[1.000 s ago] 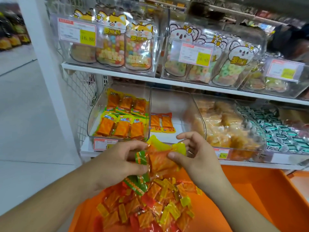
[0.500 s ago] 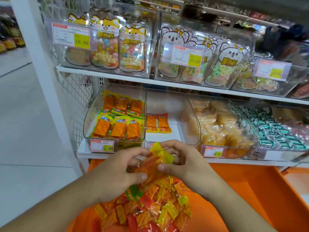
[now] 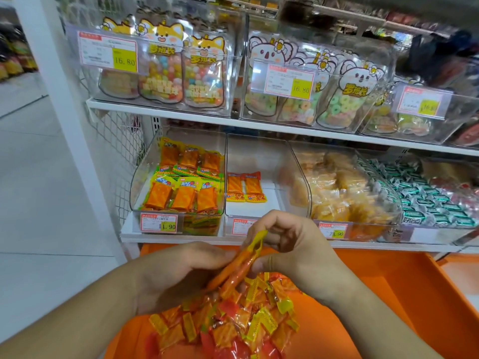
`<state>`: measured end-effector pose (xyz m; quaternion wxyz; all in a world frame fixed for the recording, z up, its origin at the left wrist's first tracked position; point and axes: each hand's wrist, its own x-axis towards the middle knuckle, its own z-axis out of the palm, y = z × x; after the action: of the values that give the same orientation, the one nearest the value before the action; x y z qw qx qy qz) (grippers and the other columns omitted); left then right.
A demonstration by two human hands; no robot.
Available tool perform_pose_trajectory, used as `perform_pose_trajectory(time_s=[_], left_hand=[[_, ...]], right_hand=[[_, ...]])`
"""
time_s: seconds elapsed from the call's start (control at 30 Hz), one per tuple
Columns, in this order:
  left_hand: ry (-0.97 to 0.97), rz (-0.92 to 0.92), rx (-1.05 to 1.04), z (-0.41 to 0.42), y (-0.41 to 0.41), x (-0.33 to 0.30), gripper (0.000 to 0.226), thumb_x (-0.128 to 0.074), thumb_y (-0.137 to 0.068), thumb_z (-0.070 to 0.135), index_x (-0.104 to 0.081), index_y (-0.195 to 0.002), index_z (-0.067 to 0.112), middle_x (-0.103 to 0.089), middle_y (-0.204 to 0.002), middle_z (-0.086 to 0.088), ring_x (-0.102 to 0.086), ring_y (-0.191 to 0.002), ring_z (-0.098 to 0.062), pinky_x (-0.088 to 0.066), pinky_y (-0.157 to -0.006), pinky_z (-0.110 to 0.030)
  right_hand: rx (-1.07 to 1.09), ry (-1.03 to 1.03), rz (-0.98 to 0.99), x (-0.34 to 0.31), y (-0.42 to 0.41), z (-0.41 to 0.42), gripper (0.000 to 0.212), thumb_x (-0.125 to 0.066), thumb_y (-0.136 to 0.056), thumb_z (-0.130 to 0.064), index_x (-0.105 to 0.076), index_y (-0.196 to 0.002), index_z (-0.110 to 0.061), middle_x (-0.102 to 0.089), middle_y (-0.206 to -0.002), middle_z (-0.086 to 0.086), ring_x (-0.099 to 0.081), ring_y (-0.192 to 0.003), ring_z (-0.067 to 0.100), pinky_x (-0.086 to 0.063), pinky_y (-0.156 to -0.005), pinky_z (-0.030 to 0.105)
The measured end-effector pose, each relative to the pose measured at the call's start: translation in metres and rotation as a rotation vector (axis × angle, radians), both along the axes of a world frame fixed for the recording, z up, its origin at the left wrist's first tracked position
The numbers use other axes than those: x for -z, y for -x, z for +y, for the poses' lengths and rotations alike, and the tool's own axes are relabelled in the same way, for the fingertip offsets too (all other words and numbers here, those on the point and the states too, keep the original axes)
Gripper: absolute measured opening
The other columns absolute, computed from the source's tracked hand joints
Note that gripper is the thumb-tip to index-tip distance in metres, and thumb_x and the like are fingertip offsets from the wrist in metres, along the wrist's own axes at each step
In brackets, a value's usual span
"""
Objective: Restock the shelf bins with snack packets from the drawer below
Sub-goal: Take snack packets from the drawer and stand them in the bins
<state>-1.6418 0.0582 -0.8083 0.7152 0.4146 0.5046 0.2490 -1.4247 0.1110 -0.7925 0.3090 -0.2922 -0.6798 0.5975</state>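
My left hand [image 3: 176, 275] and my right hand [image 3: 293, 244] both grip a stack of orange-and-yellow snack packets [image 3: 241, 265], held edge-on above the open orange drawer [image 3: 388, 294]. A heap of loose packets [image 3: 228, 325] lies in the drawer under my hands. Straight ahead on the lower shelf stands a clear bin [image 3: 269, 161] holding only two orange packets [image 3: 245, 187]. The bin to its left [image 3: 145, 172] is stocked with rows of green-topped orange packets.
Right of the near-empty bin stand a bin of pale yellow snacks [image 3: 344, 193] and one of green-and-white candies [image 3: 427, 200]. The upper shelf [image 3: 160, 112] carries bins of candy pouches with price tags. A white shelf post [image 3: 64, 104] and wire mesh stand at left.
My hands have drawn closer together and squared the packets into a tight stack, now turned edge-on. The view has shifted slightly toward the shelf.
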Motion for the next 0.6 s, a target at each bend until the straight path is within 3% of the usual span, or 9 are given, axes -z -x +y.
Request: perform_pose_trajectory(time_s=[0.1,0.2,0.27,0.37,0.43,0.5,0.6], left_hand=[[-0.037,-0.193,-0.114,-0.004,0.008,0.016,0.052,-0.092,-0.069,0.039,-0.078,-0.102,0.002,-0.067,-0.098,-0.026,-0.065,-0.088,-0.037,-0.054,-0.075,-0.041],[-0.085,-0.206,-0.232,-0.009,0.006,0.011,0.047,-0.091,-0.069,0.024,-0.074,-0.108,0.003,-0.072,-0.103,-0.023,-0.071,-0.087,-0.035,-0.056,-0.079,-0.042],[-0.181,-0.064,-0.335,-0.01,0.004,0.005,0.041,-0.09,-0.073,0.023,-0.073,-0.108,0.011,-0.077,-0.106,-0.015,-0.074,-0.094,-0.032,-0.055,-0.086,-0.043],[-0.316,0.128,-0.438,-0.013,0.0,-0.002,0.04,-0.088,-0.074,0.034,-0.069,-0.109,0.029,-0.08,-0.105,0.001,-0.075,-0.1,-0.023,-0.053,-0.094,-0.049],[-0.364,0.165,-0.482,-0.015,-0.004,-0.003,0.037,-0.087,-0.083,0.027,-0.065,-0.112,0.032,-0.08,-0.101,0.006,-0.077,-0.093,-0.017,-0.06,-0.084,-0.041],[-0.414,0.198,-0.516,-0.016,-0.007,-0.004,0.036,-0.083,-0.085,0.023,-0.062,-0.113,0.033,-0.08,-0.1,0.008,-0.076,-0.087,-0.012,-0.058,-0.065,-0.024],[-0.495,0.25,-0.483,-0.017,-0.009,0.001,0.041,-0.084,-0.084,0.025,-0.059,-0.115,0.036,-0.079,-0.102,0.007,-0.076,-0.091,-0.013,-0.06,-0.073,-0.028]], right_hand=[[0.054,-0.129,-0.057,0.001,-0.002,0.002,0.038,-0.084,-0.067,0.019,-0.069,-0.091,-0.006,-0.075,-0.103,0.01,-0.072,-0.108,0.024,-0.059,-0.089,0.041],[0.109,-0.166,-0.126,0.006,0.0,0.004,0.053,-0.084,-0.074,0.012,-0.068,-0.115,-0.017,-0.071,-0.121,-0.001,-0.065,-0.124,0.017,-0.056,-0.098,0.038],[0.23,-0.09,-0.114,0.009,0.003,0.005,0.051,-0.076,-0.086,0.011,-0.064,-0.125,-0.02,-0.071,-0.122,-0.002,-0.068,-0.117,0.014,-0.058,-0.095,0.036],[0.318,0.127,-0.027,0.011,0.006,0.005,0.026,-0.061,-0.1,0.001,-0.066,-0.121,-0.014,-0.075,-0.115,0.008,-0.074,-0.101,0.026,-0.059,-0.092,0.042],[0.231,0.233,0.035,0.01,0.007,0.002,0.021,-0.063,-0.102,-0.016,-0.067,-0.122,-0.011,-0.075,-0.116,0.015,-0.073,-0.103,0.034,-0.058,-0.094,0.049],[0.122,0.23,0.054,0.009,0.01,-0.004,0.034,-0.069,-0.095,-0.026,-0.066,-0.125,-0.011,-0.074,-0.117,0.014,-0.072,-0.099,0.033,-0.06,-0.091,0.05],[0.112,0.063,-0.035,0.012,0.018,-0.007,0.033,-0.077,-0.092,-0.021,-0.067,-0.122,-0.015,-0.075,-0.109,0.008,-0.072,-0.089,0.026,-0.062,-0.083,0.048]])
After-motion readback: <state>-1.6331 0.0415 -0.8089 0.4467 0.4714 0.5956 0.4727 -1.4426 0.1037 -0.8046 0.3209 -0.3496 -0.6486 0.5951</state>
